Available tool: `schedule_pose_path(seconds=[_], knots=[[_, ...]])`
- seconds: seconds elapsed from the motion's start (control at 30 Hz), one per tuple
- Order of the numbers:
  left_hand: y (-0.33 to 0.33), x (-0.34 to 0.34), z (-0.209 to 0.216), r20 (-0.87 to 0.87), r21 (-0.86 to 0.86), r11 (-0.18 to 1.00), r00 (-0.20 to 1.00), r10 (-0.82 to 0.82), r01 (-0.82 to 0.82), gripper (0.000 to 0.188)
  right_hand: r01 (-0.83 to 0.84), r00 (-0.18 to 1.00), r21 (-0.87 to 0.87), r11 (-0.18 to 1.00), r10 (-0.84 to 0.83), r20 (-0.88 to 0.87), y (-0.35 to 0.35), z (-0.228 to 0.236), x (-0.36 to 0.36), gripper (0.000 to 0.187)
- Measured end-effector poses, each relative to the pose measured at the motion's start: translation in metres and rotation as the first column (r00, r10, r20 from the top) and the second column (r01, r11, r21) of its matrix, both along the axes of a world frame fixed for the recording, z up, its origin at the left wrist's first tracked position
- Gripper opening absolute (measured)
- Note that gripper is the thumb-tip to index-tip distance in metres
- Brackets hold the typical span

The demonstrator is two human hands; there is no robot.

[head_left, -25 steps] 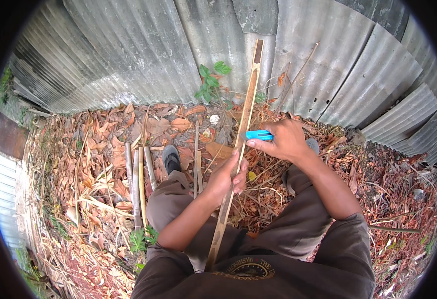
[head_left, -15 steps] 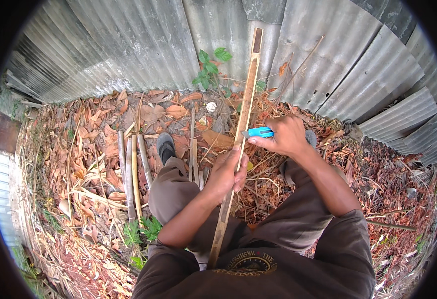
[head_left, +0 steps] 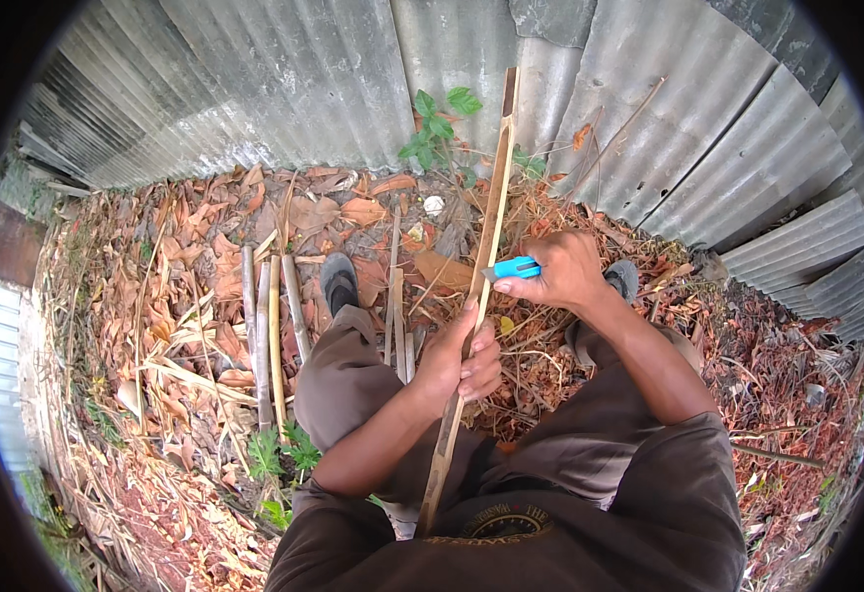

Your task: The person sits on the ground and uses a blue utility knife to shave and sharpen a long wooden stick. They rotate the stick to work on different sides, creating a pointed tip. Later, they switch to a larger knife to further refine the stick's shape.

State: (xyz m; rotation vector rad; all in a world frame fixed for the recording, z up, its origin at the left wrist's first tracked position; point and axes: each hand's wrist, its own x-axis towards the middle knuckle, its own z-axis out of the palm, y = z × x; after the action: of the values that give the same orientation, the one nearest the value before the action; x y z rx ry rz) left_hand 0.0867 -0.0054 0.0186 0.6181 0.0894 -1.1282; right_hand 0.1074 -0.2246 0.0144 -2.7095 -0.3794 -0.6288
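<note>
A long split bamboo strip (head_left: 496, 202) rises from my lap toward the metal fence, its hollow inner side partly showing. My left hand (head_left: 457, 363) is wrapped round it near the middle, fingers curled over its right edge. In my right hand (head_left: 562, 268) is a blue utility knife (head_left: 517, 268), gripped by its handle. Its short blade meets the right edge of the strip, just above my left hand. The strip's lower end rests against my dark shirt (head_left: 590, 553).
Several bamboo poles (head_left: 276, 340) lie on leaf litter (head_left: 195, 257) left of my legs, and thinner strips (head_left: 395, 286) lie beside my left shoe (head_left: 338, 282). A corrugated metal fence (head_left: 284, 89) stands ahead, with a green plant (head_left: 434, 128) at its foot.
The strip has turned so its edge shows more and its inner face less. My left hand has shifted slightly down. The knife stays at the strip's edge, and the view has moved a little.
</note>
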Motion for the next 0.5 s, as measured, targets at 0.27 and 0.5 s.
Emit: schedule_pose_path(seconds=[0.27,0.5], knots=[[-0.003,-0.014,0.000,-0.096,-0.147,0.984,0.989,-0.116,0.102,0.050,0.331,0.938,0.073,0.941,-0.320,-0.130,-0.041,0.026,0.034,0.070],[0.001,-0.010,0.001,-0.063,-0.087,0.995,0.996,-0.059,0.053,0.050,0.055,0.993,-0.006,0.998,-0.055,-0.106,-0.013,0.003,0.001,0.073]])
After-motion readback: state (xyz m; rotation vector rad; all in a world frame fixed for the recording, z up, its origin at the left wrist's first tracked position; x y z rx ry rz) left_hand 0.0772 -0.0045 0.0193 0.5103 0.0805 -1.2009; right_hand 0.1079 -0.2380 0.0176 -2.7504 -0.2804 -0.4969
